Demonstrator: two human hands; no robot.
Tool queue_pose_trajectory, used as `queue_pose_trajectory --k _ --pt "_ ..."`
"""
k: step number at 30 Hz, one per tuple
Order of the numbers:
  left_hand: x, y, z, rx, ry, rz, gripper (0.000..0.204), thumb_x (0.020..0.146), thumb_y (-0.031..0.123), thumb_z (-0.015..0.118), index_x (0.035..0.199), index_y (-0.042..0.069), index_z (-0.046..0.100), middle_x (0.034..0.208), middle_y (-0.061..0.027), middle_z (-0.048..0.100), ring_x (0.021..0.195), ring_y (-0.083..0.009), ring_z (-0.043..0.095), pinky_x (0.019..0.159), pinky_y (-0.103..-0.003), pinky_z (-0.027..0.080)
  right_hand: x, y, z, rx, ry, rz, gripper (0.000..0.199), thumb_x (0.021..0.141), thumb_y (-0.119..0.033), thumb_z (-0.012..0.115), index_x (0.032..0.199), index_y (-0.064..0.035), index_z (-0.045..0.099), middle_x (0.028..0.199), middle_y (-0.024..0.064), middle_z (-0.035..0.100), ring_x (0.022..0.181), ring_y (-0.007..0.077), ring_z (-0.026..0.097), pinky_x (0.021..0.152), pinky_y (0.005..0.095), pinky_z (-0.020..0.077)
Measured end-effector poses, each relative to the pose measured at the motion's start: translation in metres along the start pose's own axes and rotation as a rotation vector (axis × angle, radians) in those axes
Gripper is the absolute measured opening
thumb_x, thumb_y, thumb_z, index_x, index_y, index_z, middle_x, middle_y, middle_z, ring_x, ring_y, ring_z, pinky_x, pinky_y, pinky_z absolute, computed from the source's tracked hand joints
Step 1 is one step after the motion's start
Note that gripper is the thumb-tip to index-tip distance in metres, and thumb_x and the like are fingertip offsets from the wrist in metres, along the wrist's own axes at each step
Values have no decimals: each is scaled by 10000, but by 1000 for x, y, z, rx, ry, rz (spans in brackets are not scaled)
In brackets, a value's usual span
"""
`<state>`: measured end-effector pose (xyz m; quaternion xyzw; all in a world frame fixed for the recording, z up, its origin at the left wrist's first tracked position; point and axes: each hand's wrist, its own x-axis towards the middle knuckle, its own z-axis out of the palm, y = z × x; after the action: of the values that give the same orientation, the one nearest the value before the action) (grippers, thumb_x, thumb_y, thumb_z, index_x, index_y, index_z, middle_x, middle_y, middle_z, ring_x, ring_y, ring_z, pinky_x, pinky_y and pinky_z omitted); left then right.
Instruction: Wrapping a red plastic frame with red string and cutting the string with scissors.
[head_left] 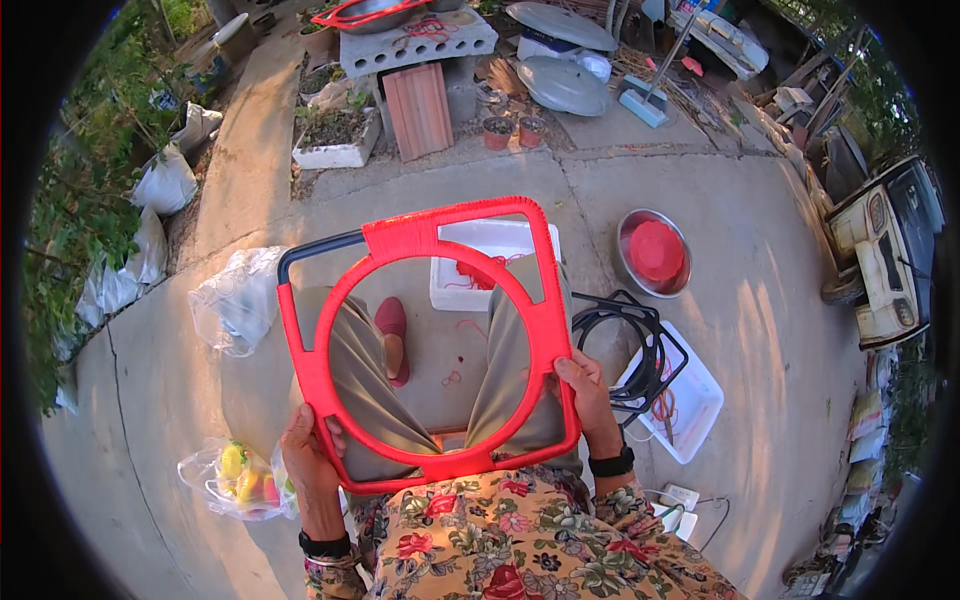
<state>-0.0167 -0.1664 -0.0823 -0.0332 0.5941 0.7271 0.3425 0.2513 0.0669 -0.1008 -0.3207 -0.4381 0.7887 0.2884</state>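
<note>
I hold a square frame with a round ring inside it (pixel 545 325) up over my lap, tilted a little. Tight red wrapping covers most of it, while the upper left corner (pixel 322 245) shows bare black. Its lower left side is in my left hand (pixel 313 455), fingers closed around the edge. My right hand (pixel 590 395) grips the right side, with the thumb on top. Through the ring I see my trouser legs and one red shoe (pixel 392 325). Beyond the frame stands a white foam box (pixel 443 288) with red strip material (pixel 478 274) inside.
Right of me, black frames (pixel 648 335) lean on a white tray (pixel 703 410). A metal basin (pixel 680 282) holds a red item (pixel 657 250). Plastic bags (pixel 238 305) lie left, one with fruit-like things (pixel 240 470). Farther off stand a block table (pixel 420 50), a planter (pixel 345 152) and pots (pixel 498 132).
</note>
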Motion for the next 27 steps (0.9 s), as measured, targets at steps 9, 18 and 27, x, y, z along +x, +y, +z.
queue_pose_trajectory --k 9,18,27 --pt "-2 -4 -7 -25 10 3 266 949 265 523 878 24 612 670 -92 622 482 -156 555 439 -249 441 5 8 -8 94 -46 -13 342 944 -195 494 1187 45 515 962 191 662 742 183 644 662 270 519" --pt "-13 -4 -20 -174 -140 -10 259 959 144 471 1083 -60 569 811 -167 655 602 -216 627 499 -276 499 5 7 4 22 44 -11 404 941 -217 495 1249 44 474 950 161 666 757 168 651 635 248 517" --pt "-5 -12 -27 -226 -106 -14 248 962 127 467 1089 -59 572 788 -168 648 548 -203 607 447 -263 468 14 8 8 49 0 13 344 964 -207 475 1215 28 499 954 176 660 750 164 649 634 250 525"
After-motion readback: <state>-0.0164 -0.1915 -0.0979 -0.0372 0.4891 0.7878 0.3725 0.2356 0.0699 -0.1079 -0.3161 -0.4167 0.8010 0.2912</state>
